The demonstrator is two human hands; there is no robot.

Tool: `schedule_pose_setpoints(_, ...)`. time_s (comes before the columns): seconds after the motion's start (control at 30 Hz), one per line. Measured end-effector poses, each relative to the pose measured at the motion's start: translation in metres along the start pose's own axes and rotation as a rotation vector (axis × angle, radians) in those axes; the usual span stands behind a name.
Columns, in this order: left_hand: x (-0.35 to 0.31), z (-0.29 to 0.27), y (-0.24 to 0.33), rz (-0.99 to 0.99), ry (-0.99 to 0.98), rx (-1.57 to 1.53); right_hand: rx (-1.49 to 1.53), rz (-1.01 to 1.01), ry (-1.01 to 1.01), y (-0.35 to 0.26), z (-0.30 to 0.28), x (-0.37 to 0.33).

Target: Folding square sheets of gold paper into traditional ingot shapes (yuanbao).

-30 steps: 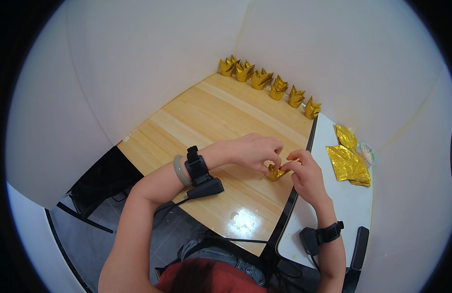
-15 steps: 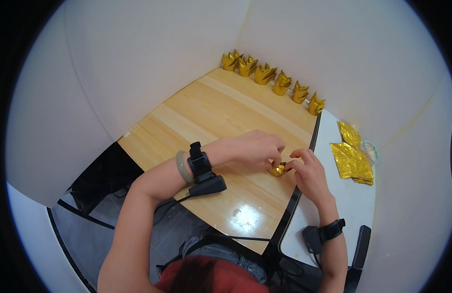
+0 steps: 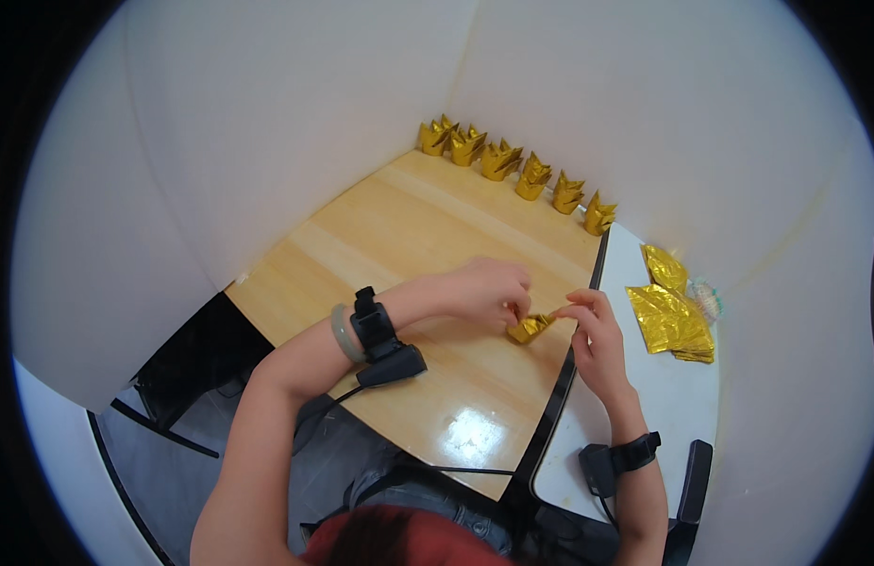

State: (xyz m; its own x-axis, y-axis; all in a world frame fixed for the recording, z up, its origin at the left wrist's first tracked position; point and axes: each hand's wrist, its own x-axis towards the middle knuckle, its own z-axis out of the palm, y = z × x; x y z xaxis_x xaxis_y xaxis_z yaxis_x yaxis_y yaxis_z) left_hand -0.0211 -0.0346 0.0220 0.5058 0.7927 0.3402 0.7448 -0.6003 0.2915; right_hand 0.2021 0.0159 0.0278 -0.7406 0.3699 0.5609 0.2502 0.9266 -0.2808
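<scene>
A small folded gold foil paper piece (image 3: 528,329) lies low on the wooden table between my two hands. My left hand (image 3: 492,291) comes in from the left, its fingers bent and closed on the piece's left side. From the right, my right hand (image 3: 599,344) reaches over the table edge, thumb and forefinger meeting at the pointed right corner of the foil. Its other fingers are loosely bent. The underside of the piece and part of my left fingertips are hidden.
Along the back wall stands a row of several gold foil crown shapes (image 3: 500,161). On the white side table (image 3: 588,424) lie stacked gold foil sheets (image 3: 671,321) beside a small clear round item (image 3: 707,300). Pale walls enclose the wooden table (image 3: 390,236).
The view has shifted slightly. My hands have drawn a little apart, and the right fingertips have come to the foil's corner, so more of the piece shows.
</scene>
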Motion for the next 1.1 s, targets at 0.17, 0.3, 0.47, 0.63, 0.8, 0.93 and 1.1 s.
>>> schedule_pose_setpoints(0.17, 0.022, -0.035, -0.060, -0.171, 0.201, 0.055, 0.209, 0.214, 0.095, 0.022, 0.004, -0.002)
schedule_pose_setpoints(0.3, 0.057, -0.079, -0.108, -0.303, 0.234, 0.248, 0.238, 0.283, -0.056, 0.042, 0.024, -0.013)
schedule_pose_setpoints(0.47, 0.096, -0.091, -0.158, -0.359, 0.350, 0.269, 0.284, 0.305, -0.141, 0.043, 0.028, -0.013)
schedule_pose_setpoints(0.63, 0.120, -0.074, -0.193, -0.368, 0.305, 0.347, 0.384, 0.416, -0.177, 0.038, 0.023, -0.010)
schedule_pose_setpoints(0.8, 0.130, -0.061, -0.224, -0.357, 0.303, 0.381, 0.258, 0.310, -0.164, 0.039, 0.025, -0.009)
schedule_pose_setpoints(0.93, 0.136, -0.059, -0.229, -0.365, 0.235, 0.280, 0.270, 0.354, -0.168, 0.038, 0.025, -0.007)
schedule_pose_setpoints(1.1, 0.144, -0.060, -0.224, -0.409, 0.136, 0.222, 0.262, 0.379, -0.178, 0.038, 0.026, -0.007)
